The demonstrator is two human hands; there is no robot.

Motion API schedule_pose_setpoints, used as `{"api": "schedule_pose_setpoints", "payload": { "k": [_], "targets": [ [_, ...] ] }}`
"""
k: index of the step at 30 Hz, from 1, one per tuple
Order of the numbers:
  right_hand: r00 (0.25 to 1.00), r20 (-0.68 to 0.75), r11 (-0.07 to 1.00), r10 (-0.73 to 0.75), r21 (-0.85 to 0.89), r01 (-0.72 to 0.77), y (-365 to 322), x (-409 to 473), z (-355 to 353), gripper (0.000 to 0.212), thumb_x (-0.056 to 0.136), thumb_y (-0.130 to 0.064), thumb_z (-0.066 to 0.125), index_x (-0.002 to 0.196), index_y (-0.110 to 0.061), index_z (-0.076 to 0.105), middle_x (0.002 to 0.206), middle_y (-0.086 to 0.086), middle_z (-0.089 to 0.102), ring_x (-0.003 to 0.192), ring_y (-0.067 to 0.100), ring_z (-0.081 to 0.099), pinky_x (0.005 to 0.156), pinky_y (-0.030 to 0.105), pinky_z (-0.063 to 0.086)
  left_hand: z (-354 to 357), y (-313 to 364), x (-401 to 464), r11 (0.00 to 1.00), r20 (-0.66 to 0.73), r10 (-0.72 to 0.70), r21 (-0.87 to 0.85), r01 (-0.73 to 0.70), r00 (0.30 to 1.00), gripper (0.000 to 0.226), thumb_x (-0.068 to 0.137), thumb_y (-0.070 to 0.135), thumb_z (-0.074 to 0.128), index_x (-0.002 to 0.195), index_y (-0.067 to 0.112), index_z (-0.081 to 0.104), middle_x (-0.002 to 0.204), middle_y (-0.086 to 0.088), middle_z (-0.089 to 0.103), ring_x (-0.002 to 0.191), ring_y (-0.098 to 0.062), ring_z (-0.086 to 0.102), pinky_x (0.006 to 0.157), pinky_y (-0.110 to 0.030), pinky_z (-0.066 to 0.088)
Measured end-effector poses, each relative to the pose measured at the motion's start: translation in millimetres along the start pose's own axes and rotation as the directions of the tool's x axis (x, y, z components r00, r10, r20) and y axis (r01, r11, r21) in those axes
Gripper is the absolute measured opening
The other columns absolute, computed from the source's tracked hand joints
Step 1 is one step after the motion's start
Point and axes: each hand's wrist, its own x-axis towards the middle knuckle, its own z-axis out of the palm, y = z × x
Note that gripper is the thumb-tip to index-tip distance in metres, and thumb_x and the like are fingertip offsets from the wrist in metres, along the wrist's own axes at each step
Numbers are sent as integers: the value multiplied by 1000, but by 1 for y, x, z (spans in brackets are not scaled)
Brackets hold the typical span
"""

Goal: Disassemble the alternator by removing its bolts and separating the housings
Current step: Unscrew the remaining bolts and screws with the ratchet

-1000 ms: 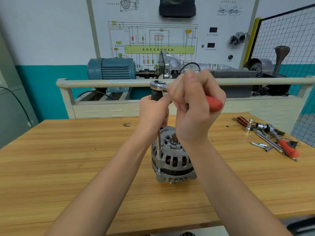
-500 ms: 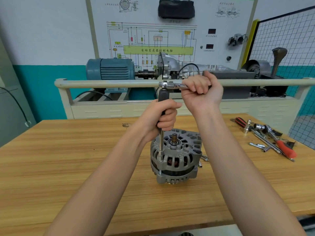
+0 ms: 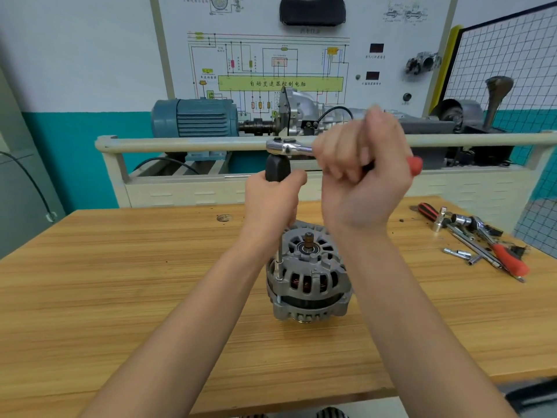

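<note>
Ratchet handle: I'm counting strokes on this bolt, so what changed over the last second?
The right hand swung the ratchet handle away to the right, then part-way back toward the person. The left hand kept gripping the black extension grip, the socket stayed on the same bolt, and the alternator did not move.

A single head-worn view is given, aimed forward and down across the wooden table (image 3: 120, 297); the wall panel (image 3: 271, 55), perhaps slightly blurred, is seen at 12 o'clock.
</note>
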Motion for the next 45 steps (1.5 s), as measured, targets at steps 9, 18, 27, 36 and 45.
{"api": "schedule_pose_setpoints", "payload": {
  "k": [9,18,27,36,45],
  "targets": [
    [676,-131,561,725,682,-470,16,48,-45,53,94,-14,39,41,-15,31,33,-5,24,29,11,25,42,20,25,-16,18,10,991,533,-79,-53,127,843,33,78,22,60,50,16,44,40,2,33,32,-13,31,40,-20,31],
    [991,-124,998,52,27,-49,-6,-1,-4,46,94,-6,41,49,-16,41,39,-4,30,39,13,27,48,29,29,4,12,2,993,253,-91,-50,107,963,49,90,4,46,46,20,31,38,6,22,31,-10,15,38,-12,16],
    [996,77,997,-44,-67,49,-5,-1,0,43,87,-4,45,47,-19,40,40,-5,30,38,12,26,47,28,24,0,8,-2,999,150,23,-30,-18,988,39,85,4,59,57,18,35,43,3,30,36,-12,23,38,-17,24],
    [740,-256,663,622,675,-324,11,42,-47,50,94,-13,40,46,-17,31,35,-5,23,30,11,23,38,19,23,-7,13,10,974,590,-95,-110,196,802,39,80,17,57,46,19,37,37,6,27,29,-6,22,36,-16,22],
    [997,-10,986,-73,-150,71,-4,-9,2,35,91,-4,46,59,-19,42,44,-5,34,42,14,30,51,30,30,7,11,0,996,157,-69,-48,77,985,45,90,4,50,51,18,33,40,1,27,34,-13,20,38,-13,20]
  ]
}}
